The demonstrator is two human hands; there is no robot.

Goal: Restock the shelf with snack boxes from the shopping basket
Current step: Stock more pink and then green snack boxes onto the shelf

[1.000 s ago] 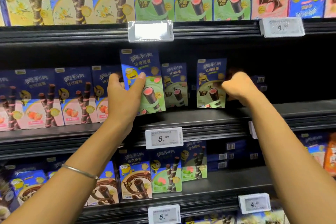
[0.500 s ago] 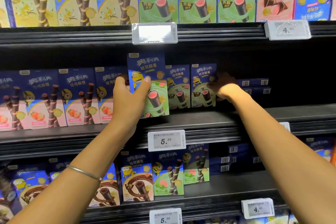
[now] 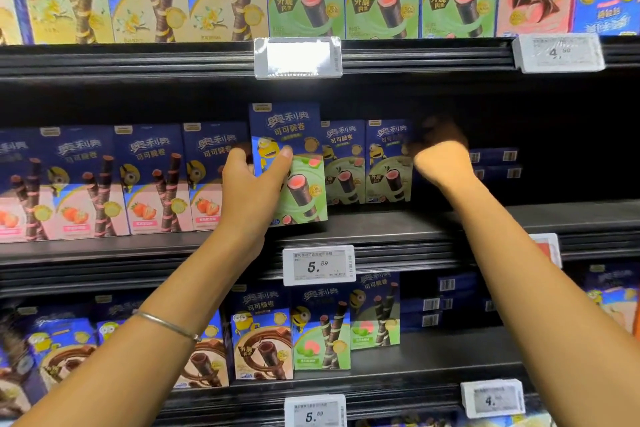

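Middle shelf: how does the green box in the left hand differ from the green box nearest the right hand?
The held box is at the shelf front, brightly lit; the rear box stands deeper in, in shadow. The left hand grips the held box, thumb across its face; the right hand is at the rear box's right edge, grip unclear. Both share the blue-and-green design with a pink-filled roll.
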